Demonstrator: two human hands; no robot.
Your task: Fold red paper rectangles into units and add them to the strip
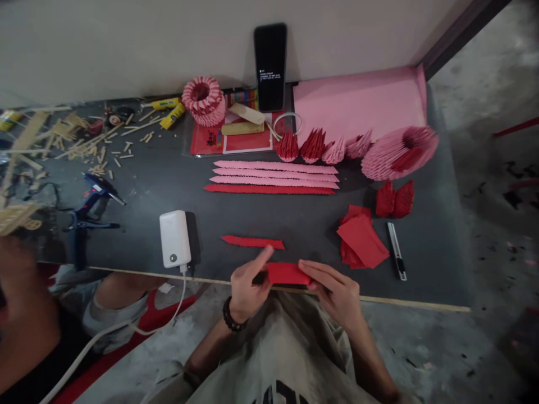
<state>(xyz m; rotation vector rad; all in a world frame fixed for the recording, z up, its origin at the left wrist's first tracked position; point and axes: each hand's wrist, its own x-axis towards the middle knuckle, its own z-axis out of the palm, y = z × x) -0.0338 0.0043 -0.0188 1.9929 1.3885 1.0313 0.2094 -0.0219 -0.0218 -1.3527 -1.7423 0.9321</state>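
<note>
A folded piece of red paper (288,274) spans both hands at the table's front edge. My left hand (249,285) grips its left end with the thumb raised, a dark bead bracelet round the wrist. At the other end, my right hand (334,289) pinches the paper between thumb and fingers. Just beyond lies a short red strip of folded paper pieces (252,242). Further back rest several long pink strips (275,173) and one long red strip (269,189). A loose stack of red paper sheets (362,238) lies to the right.
A utility knife (396,251) lies at right, below red folded clusters (394,199). Pink paper models (400,151) and a phone (270,67) stand at the back. On the left are a white power bank (174,240), a glue gun (99,193), wood scraps and another person's arm (25,314).
</note>
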